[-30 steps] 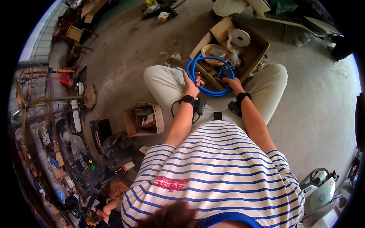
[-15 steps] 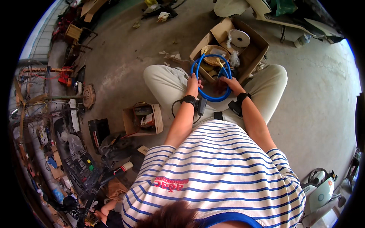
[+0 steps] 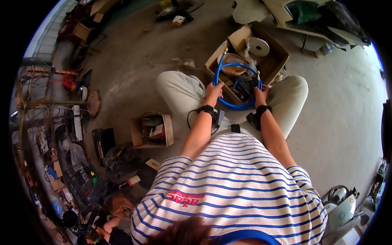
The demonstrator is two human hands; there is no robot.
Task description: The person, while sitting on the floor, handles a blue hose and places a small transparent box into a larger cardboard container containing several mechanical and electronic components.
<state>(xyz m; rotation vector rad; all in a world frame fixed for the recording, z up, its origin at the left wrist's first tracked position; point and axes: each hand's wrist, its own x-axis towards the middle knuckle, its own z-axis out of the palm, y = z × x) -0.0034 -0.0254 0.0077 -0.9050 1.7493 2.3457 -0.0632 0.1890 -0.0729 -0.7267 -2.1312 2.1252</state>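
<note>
I sit on a concrete floor with a blue hose point(image 3: 235, 107) coiled in a loop in front of me. My left hand point(image 3: 214, 89) grips the left side of the loop. My right hand point(image 3: 260, 93) grips the right side. The hose ends carry brass fittings that point up at the top left and right of the loop. Just beyond my hands stands an open cardboard box point(image 3: 277, 49) holding a white roll point(image 3: 259, 47) and other parts. Both wrists wear black bands.
A smaller open cardboard box point(image 3: 152, 130) with odds and ends sits at my left. Shelves and cluttered tools line the far left. A pale machine point(image 3: 342, 208) stands at the lower right. Another person's hand point(image 3: 107, 227) shows at the bottom left.
Both hands have lifted the blue hose loop up and away from my lap toward the cardboard box, and the loop has widened.
</note>
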